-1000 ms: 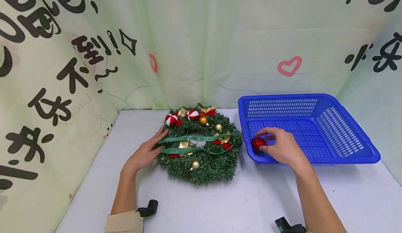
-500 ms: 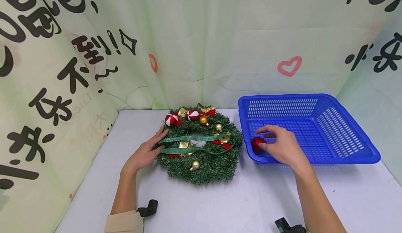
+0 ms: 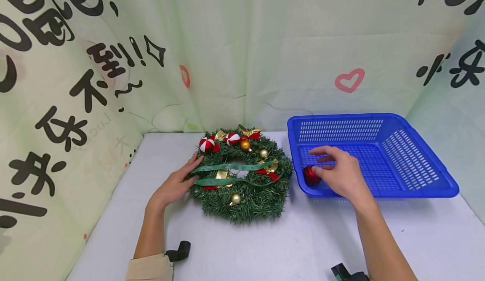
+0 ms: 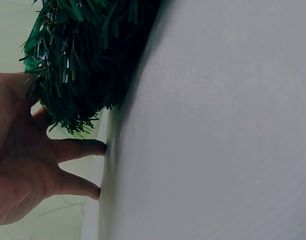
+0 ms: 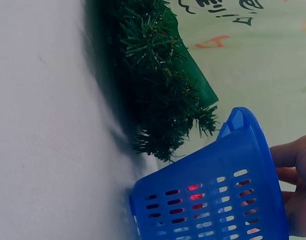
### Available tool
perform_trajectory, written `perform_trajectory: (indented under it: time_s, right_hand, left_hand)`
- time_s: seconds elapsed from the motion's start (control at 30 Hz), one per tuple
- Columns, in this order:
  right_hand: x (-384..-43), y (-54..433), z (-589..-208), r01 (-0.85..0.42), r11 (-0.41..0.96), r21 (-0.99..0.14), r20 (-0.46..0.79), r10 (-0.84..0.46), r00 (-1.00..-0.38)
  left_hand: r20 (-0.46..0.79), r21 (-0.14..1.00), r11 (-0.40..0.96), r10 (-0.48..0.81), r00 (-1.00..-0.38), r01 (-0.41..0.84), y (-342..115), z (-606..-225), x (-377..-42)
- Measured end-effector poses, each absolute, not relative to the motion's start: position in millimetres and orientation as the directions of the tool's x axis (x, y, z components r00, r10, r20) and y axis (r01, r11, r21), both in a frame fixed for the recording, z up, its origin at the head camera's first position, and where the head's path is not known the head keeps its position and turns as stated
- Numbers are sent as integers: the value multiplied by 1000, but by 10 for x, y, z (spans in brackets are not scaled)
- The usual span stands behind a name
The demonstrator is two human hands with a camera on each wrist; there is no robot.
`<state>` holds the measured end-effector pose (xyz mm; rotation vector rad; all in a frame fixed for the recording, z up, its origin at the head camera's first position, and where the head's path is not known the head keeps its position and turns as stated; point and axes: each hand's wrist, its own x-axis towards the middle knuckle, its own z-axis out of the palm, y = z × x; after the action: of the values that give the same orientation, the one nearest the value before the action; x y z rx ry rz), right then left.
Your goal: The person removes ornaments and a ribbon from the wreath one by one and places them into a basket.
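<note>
Right hand (image 3: 342, 174) raised slightly, grip released near red ball (image 3: 310, 177); left hand (image 3: 176, 184) splayed against wreath (image 3: 251, 207).

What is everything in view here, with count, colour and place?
Table: one, white, foreground
Curtain: count unclear, pale green, behind the table
Writing: several, black, on the curtain
Heart: one clear, red, on the curtain
Basket: one, blue, on the table, right
Red ball: one, red, in the basket, near left
Wreath: one, green, left of the basket
Striped balls: two, red and white, wreath's far side
Gold balls: three, gold, on the wreath
Bows: at least three, red and gold, on the wreath
Ribbon: two strands, green, across the wreath
Devices: two, black, foreground
Sleeve: one clear, beige, lower left
Left hand: one, bare, at the wreath's left
Right hand: one, bare, over the basket
</note>
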<state>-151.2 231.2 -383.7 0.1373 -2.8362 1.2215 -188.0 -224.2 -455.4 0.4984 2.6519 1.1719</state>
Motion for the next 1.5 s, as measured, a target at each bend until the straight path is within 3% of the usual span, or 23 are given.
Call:
perform_trajectory:
  time_s: [0.8, 1.5]
  right_hand:
    - [-1486, 2198, -3809, -200, 572, -796, 255, 18, -967]
    - [-1427, 2016, -3776, -268, 409, -872, 285, -20, -958]
  left_hand:
    - [-41, 744, 628, 383, -923, 227, -2236, -4551, -1887]
    - [-39, 734, 638, 384, -922, 235, -2250, -4564, -1885]
